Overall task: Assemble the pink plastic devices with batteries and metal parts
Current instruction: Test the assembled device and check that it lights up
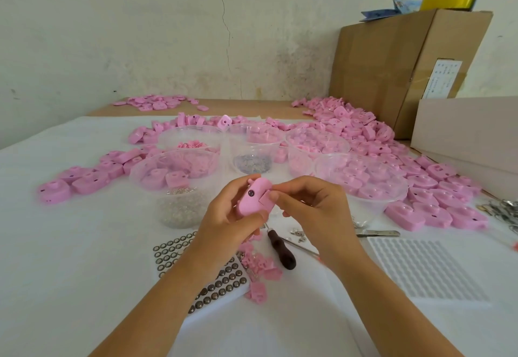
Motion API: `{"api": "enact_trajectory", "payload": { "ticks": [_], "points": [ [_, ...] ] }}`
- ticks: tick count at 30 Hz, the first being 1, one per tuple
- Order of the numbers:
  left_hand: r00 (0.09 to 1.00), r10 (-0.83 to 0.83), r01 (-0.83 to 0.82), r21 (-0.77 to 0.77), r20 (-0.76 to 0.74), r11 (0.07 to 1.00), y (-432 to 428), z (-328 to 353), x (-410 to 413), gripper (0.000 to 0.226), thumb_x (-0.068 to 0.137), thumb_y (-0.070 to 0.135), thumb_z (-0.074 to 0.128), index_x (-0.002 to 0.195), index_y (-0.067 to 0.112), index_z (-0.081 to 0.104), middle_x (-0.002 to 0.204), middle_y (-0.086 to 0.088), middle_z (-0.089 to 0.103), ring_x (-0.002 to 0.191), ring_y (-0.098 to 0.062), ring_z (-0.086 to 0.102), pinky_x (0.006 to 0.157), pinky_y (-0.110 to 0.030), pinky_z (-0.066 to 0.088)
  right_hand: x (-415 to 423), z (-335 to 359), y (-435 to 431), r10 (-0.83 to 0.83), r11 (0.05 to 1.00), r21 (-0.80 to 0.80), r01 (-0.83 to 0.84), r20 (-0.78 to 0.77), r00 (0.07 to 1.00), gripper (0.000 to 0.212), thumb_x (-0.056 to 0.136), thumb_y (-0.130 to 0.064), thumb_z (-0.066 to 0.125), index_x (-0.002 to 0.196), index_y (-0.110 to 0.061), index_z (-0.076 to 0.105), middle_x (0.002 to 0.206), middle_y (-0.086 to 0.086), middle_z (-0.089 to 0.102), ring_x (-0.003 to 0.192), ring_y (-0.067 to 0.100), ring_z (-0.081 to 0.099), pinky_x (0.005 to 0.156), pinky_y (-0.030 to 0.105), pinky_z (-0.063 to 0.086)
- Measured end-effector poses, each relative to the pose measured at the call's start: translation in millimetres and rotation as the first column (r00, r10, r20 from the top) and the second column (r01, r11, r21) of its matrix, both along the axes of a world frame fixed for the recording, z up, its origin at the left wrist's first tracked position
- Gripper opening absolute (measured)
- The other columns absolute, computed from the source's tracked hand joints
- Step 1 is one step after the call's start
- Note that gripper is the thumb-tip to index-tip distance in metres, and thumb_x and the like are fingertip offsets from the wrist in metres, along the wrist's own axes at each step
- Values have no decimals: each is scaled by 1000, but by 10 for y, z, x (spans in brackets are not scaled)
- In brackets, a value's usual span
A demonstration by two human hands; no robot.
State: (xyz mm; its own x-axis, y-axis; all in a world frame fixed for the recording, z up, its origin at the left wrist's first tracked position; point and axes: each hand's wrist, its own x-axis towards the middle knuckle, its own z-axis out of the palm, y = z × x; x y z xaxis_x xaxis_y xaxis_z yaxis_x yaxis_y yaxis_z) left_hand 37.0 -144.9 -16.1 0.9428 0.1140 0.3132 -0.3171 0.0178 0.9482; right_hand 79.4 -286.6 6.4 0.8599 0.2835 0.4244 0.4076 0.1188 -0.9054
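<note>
Two forearms converge above the table (84, 244). Left hand (224, 216) grips a pink device (252, 197) upright at centre, fingers curled round it. Right hand (305, 205) pinches its small cover at the upper edge.

A white-covered table (70, 244) is strewn with heaps of pink housings (364, 132). Clear plastic bowls (372, 205) are set at its middle; nearer, a sheet of button batteries (224, 284), a dark-handled screwdriver (281, 250) and a white moulded tray (426, 267) are laid flat.
</note>
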Motion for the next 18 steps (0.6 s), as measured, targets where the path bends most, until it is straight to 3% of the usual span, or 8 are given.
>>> {"api": "enact_trajectory", "payload": {
  "ticks": [2,4,7,9,13,15,18],
  "points": [
    [1000,-8,8,6,-4,1000,-8,7,-4,42,85,-1,61,109,32,58,75,19,65,60,0,59,50,-13,45,1,-12,2,-8,1000,5,8,12,1000,15,76,-1,72,72,-15,72,72,-1,72,61,4,62,57,14,47],
    [1000,-4,4,13,-5,1000,-16,22,-13,34,82,14,66,111,30,59,72,18,64,59,-1,59,50,-13,44,6,-31,9,-21,1000,-6,22,47,999,20,75,-2,73,69,-21,72,71,-7,69,62,4,61,58,14,46],
    [1000,11,-11,24,-7,1000,-32,45,-26,43,67,36,67,109,29,61,71,15,63,58,-1,59,50,-13,44,10,-48,19,-43,998,-36,46,81,996,24,73,-3,74,67,-26,73,74,-10,62,68,6,59,62,13,45],
    [1000,28,-28,16,-6,999,-24,55,-24,38,69,33,68,106,30,62,75,14,64,59,-2,61,49,-13,45,6,-48,19,11,1000,-6,-11,43,999,23,76,-3,72,69,-25,74,79,-4,66,77,8,64,69,17,49],
    [998,64,-64,8,-3,998,-1,56,-5,32,79,10,68,102,31,62,90,6,66,62,-3,64,48,-13,47,16,-56,5,43,998,49,-40,-44,998,22,78,0,69,82,-22,69,81,4,70,82,24,67,80,35,54],
    [998,58,-58,14,-2,998,-3,57,-14,33,72,18,71,102,30,63,87,9,69,64,-2,64,49,-14,47,22,-56,7,40,999,9,-40,-35,999,22,78,0,69,87,-20,66,81,7,69,80,23,66,75,30,54],
    [998,56,-56,16,-8,998,-9,34,-14,31,74,16,71,101,29,64,89,9,70,68,-1,65,50,-15,48,27,-66,10,23,997,-72,-21,19,1000,25,79,2,68,90,-20,63,77,1,67,72,9,63,64,16,49]
  ]
}}
